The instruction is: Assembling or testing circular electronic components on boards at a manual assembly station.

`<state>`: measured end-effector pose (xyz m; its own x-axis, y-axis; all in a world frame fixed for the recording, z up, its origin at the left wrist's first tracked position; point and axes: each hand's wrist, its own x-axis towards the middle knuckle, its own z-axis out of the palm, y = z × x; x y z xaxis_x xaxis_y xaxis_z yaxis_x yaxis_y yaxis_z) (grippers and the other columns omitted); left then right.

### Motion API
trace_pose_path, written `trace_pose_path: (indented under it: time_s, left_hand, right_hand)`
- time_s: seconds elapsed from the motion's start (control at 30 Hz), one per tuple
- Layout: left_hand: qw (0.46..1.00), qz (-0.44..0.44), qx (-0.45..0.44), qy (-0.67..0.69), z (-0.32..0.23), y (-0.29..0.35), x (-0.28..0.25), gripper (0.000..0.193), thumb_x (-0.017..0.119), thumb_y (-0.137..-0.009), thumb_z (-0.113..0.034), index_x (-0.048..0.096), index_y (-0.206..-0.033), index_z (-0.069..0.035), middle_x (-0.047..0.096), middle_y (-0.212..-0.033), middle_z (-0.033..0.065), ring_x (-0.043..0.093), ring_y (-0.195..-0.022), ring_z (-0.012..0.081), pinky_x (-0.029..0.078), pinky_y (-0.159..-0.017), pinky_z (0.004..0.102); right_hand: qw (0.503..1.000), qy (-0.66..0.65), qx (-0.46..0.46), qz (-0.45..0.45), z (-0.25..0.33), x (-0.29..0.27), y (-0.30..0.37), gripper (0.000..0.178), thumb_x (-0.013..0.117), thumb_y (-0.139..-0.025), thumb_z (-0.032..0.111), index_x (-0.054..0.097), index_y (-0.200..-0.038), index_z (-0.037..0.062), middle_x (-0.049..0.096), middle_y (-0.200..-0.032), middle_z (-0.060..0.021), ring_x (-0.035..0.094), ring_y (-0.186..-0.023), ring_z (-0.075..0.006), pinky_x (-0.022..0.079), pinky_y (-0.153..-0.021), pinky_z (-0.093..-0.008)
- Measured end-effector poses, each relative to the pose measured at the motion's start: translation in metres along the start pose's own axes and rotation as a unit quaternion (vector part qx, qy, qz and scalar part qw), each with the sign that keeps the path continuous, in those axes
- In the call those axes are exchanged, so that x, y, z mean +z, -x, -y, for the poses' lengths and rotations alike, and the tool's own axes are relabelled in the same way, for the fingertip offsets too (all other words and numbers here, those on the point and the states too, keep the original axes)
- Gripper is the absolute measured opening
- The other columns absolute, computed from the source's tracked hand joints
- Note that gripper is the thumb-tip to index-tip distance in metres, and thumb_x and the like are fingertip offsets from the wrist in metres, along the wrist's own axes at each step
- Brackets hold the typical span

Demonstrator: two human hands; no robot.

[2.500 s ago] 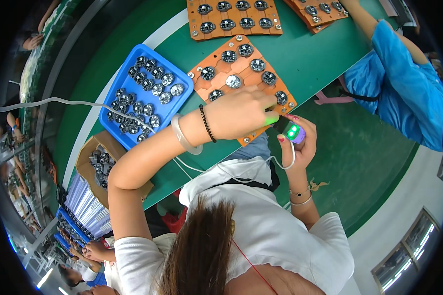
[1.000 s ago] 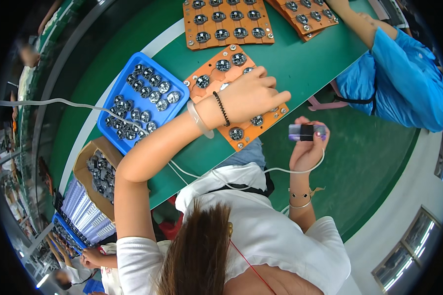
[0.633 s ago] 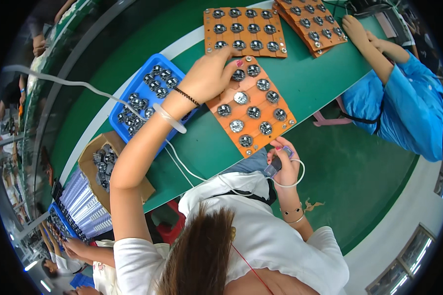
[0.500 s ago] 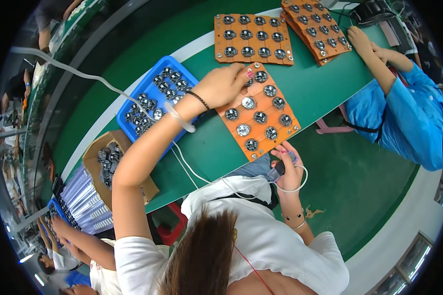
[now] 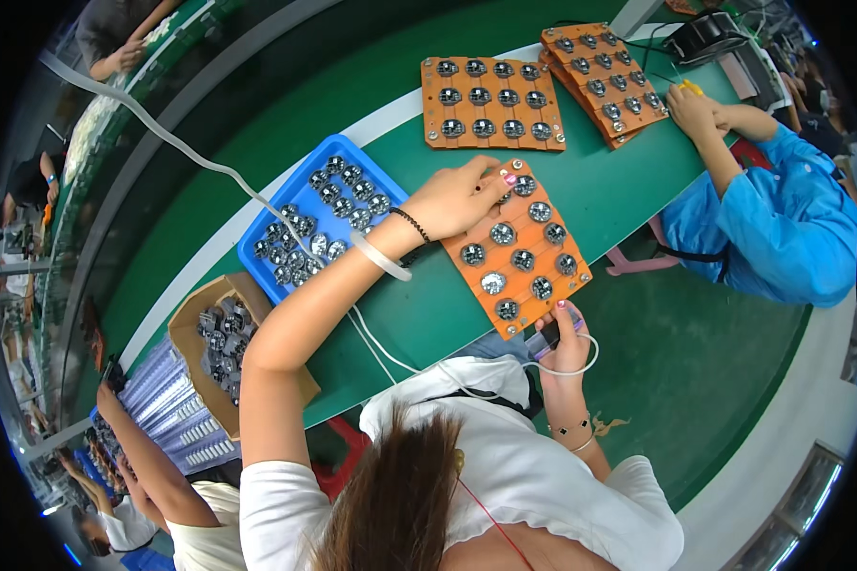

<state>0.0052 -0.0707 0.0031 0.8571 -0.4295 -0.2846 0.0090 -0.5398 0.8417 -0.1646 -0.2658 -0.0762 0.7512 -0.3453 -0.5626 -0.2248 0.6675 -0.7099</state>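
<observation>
An orange pallet [image 5: 531, 259] lies angled on the green table, with round circuit boards [image 5: 523, 259] set in rows across it. My left hand [image 5: 452, 202] rests over its far left part, fingers bent and pinched, thumb on the surface; what lies under the fingertips is hidden. A pale wrist strap [image 5: 383, 257] with a cord circles my left wrist. My right hand [image 5: 567, 347] is below the pallet's near corner, closed round a small dark and purplish device [image 5: 546, 338] on a white cable. The fingers cover part of this device.
Left of the pallet is a blue tray [image 5: 257, 214] of round boards, then a cardboard box [image 5: 192, 328] of small parts. Another filled pallet [image 5: 492, 111] and a stack of pallets [image 5: 605, 86] stand farther back. A co-worker in blue [image 5: 747, 219] sits at right.
The view has shifted, so the table appears lower. My right hand and its device sit closer under the pallet's near corner. My left hand stays over the far left part.
</observation>
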Motion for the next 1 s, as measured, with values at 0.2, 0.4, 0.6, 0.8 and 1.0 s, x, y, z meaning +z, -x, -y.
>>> trace_pose_path:
  time_s: [0.2, 0.4, 0.6, 0.8, 1.0]
  left_hand:
    - [0.999, 0.034, -0.014, 0.020, 0.009, -0.005, -0.003, 0.056, 0.039, -0.092, -0.045, 0.040, -0.126, -0.002, 0.059, -0.098, 0.0109, 0.055, -0.088, 0.0159, 0.044, -0.076, 0.0273]
    - [0.998, 0.021, 0.023, 0.051, 0.009, 0.000, -0.007, 0.054, 0.039, -0.092, -0.043, 0.041, -0.125, -0.001, 0.058, -0.102, 0.0112, 0.054, -0.095, 0.0170, 0.042, -0.083, 0.0279]
    - [0.966, -0.133, 0.162, 0.150, -0.009, 0.026, -0.056, 0.047, 0.044, -0.092, -0.036, 0.043, -0.122, 0.000, 0.055, -0.108, 0.0108, 0.052, -0.098, 0.0146, 0.042, -0.084, 0.0267]
    - [0.917, -0.340, 0.184, 0.102, -0.035, 0.096, -0.109, 0.042, 0.034, -0.095, -0.034, 0.044, -0.125, -0.007, 0.048, -0.124, 0.0084, 0.040, -0.119, 0.0182, 0.028, -0.100, 0.0336]
    - [0.906, -0.389, 0.135, 0.101, -0.006, 0.122, -0.119, 0.040, 0.034, -0.095, -0.035, 0.045, -0.124, -0.009, 0.045, -0.127, 0.0065, 0.037, -0.122, 0.0184, 0.029, -0.100, 0.0349]
  right_hand:
    - [0.991, 0.053, -0.028, 0.120, 0.016, 0.013, 0.010, 0.026, 0.058, -0.082, 0.006, 0.050, -0.105, -0.0017, 0.056, -0.084, -0.0053, 0.052, -0.065, -0.0104, 0.043, -0.057, -0.0213]
    - [0.989, 0.015, -0.022, 0.142, 0.021, 0.003, 0.003, 0.026, 0.058, -0.081, 0.005, 0.050, -0.105, -0.0013, 0.056, -0.086, -0.0061, 0.051, -0.063, -0.0099, 0.042, -0.055, -0.0213]
    - [0.986, 0.023, -0.051, 0.159, 0.041, 0.045, -0.004, 0.027, 0.055, -0.081, 0.006, 0.049, -0.106, 0.0013, 0.056, -0.090, -0.0035, 0.051, -0.067, -0.0075, 0.043, -0.058, -0.0181]
    - [0.972, -0.023, -0.022, 0.234, 0.038, 0.156, -0.045, 0.021, 0.059, -0.079, 0.002, 0.050, -0.097, 0.0040, 0.056, -0.086, -0.0049, 0.055, -0.069, -0.0134, 0.047, -0.061, -0.0238]
    - [0.948, -0.093, 0.092, 0.289, -0.019, 0.277, -0.095, 0.016, 0.060, -0.078, -0.001, 0.048, -0.089, 0.0001, 0.054, -0.080, -0.0077, 0.057, -0.066, -0.0177, 0.051, -0.059, -0.0254]
